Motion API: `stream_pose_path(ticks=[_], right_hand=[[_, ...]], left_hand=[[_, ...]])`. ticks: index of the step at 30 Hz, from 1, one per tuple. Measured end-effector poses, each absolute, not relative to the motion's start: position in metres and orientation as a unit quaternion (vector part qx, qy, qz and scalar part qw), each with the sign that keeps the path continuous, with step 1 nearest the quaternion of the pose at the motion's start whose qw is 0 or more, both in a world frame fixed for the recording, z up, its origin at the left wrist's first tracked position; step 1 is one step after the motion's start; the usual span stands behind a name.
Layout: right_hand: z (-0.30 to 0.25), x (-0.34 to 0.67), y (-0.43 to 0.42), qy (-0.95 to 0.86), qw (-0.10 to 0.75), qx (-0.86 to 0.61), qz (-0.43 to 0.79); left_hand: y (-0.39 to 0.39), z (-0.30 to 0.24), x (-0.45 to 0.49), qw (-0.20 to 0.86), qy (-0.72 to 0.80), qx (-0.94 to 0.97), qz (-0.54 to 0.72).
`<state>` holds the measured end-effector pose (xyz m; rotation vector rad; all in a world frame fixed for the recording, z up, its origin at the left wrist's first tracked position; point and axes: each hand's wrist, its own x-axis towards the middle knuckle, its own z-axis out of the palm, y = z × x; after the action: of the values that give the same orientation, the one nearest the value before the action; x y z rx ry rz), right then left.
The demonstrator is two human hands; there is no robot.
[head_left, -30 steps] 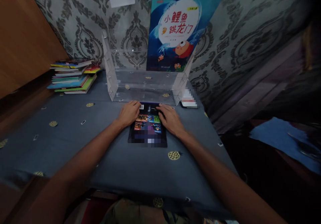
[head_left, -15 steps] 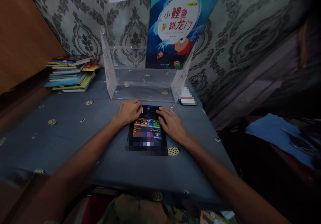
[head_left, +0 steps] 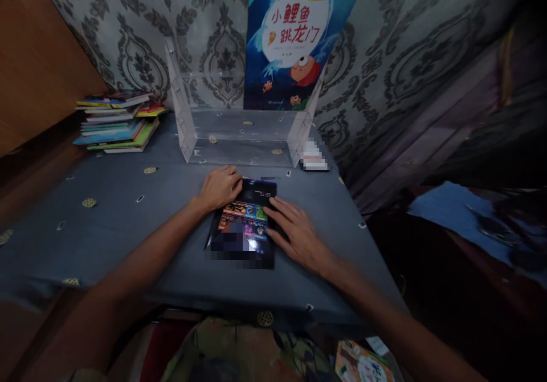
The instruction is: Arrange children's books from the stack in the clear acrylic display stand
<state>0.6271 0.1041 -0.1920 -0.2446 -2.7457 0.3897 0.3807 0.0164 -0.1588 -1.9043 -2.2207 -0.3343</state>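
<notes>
A dark, glossy book [head_left: 252, 218] with rows of small colourful pictures lies flat on the table, slightly turned. Its lower part is blurred out. My left hand [head_left: 222, 188] is at the book's upper left corner, fingers curled in and closed on that edge. My right hand [head_left: 298, 235] lies over the right edge, fingers stretched out and a little apart, fingertips resting on the cover. Just beyond the book stands a clear acrylic rack [head_left: 239, 153] with a blue picture book [head_left: 294, 80] upright at its right side.
A stack of books [head_left: 117, 125] sits at the back left of the table [head_left: 106, 239], which has a grey patterned cloth. A partly blurred white item [head_left: 314, 157] lies right of the rack. Blue cloth [head_left: 453, 211] is off to the right, and another book [head_left: 363, 362] lies below the front edge.
My right hand has slid down the book's right side towards me. The book has turned slightly, its lower end swinging left. My left hand stays at the upper left corner.
</notes>
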Motion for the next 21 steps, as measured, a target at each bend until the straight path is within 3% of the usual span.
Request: stream_pose_path(ticks=[7, 21], right_hand=[[-0.185, 0.662, 0.079, -0.982, 0.128, -0.011, 0.135], [-0.186, 0.657, 0.076, -0.978, 0.185, 0.000, 0.099]], left_hand=[[0.017, -0.169, 0.376, 0.099, -0.741, -0.646, -0.154], [0.020, -0.165, 0.375, 0.078, -0.741, -0.650, -0.150]])
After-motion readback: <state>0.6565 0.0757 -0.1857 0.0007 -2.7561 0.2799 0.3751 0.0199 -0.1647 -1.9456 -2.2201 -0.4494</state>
